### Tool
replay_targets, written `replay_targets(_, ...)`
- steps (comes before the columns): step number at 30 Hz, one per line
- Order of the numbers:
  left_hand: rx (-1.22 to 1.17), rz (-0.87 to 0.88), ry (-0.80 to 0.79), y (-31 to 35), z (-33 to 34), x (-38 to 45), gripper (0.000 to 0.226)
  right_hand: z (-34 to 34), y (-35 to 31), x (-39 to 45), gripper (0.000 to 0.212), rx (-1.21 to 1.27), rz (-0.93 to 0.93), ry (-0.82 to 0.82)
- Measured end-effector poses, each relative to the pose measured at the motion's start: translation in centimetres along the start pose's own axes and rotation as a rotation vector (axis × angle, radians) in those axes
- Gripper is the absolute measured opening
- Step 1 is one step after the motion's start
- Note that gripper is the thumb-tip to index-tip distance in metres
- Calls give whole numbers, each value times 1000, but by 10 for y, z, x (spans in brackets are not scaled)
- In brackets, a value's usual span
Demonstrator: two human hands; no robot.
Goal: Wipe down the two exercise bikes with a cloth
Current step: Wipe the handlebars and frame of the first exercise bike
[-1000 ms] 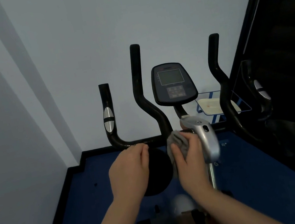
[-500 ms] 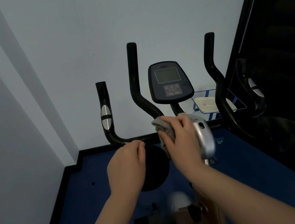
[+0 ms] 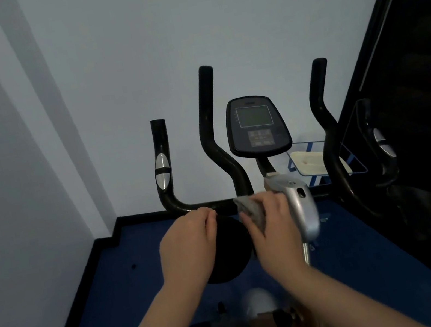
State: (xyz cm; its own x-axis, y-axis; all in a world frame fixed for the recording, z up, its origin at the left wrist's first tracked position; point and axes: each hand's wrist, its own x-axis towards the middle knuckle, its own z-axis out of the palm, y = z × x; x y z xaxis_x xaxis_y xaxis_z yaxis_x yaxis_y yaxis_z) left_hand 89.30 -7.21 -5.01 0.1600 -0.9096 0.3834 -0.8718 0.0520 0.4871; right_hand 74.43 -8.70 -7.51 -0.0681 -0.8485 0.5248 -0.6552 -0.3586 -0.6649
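One exercise bike fills the middle of the head view, with black handlebars point(image 3: 213, 134), a dark console point(image 3: 257, 127) and a silver stem cover point(image 3: 299, 206). My right hand point(image 3: 272, 225) grips a grey cloth point(image 3: 249, 209) and presses it against the base of the left inner handlebar, beside the silver cover. My left hand point(image 3: 186, 243) has its fingers curled over the black crossbar point(image 3: 196, 206) just left of the cloth. A second bike is not in sight.
A dark mirror panel point(image 3: 418, 127) leans on the right and reflects the handlebar. Pale walls close in on the left and behind. A clear tray point(image 3: 309, 161) lies on the blue floor point(image 3: 114, 282) behind the bike. The bike's black flywheel point(image 3: 226, 248) sits under my hands.
My right hand rose with the cloth along the stem half a second ago and has come back down to the handlebar base. The left hand stayed on the crossbar.
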Motion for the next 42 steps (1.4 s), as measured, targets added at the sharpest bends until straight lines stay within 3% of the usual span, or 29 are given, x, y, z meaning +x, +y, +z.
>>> replay_targets(3, 9, -1, -5, 0, 0, 0, 28, -5, 0, 38, 21, -13, 63, -71)
replay_targets(8, -3, 0, 11, 1, -1, -1, 26, 7, -11, -15, 22, 156, 120, 72)
replay_targets(13, 6, 3, 11, 2, -1, -1, 27, -6, -7, 38, 18, 98, 152, -93)
replay_targets(18, -9, 10, 13, 2, -3, -2, 27, 8, -9, -7, 18, 258, 187, 96)
replay_targets(23, -4, 8, 15, 2, -2, -1, 26, 0, -1, 29, 17, 89, 117, -35)
replay_targets(29, -3, -1, 38, 2, -3, -1, 26, 12, -4, -9, 19, 164, 116, 93)
replay_targets(33, -19, -1, 42, 2, -2, -1, 24, 0, 4, 26, 19, 45, 11, -26)
replay_targets(39, -40, 4, 34, 2, -4, -2, 21, 5, 0, 7, 32, 107, 39, 95)
replay_targets(42, -40, 5, 26, 1, -2, -1, 23, 1, 3, 24, 24, 126, 65, 22)
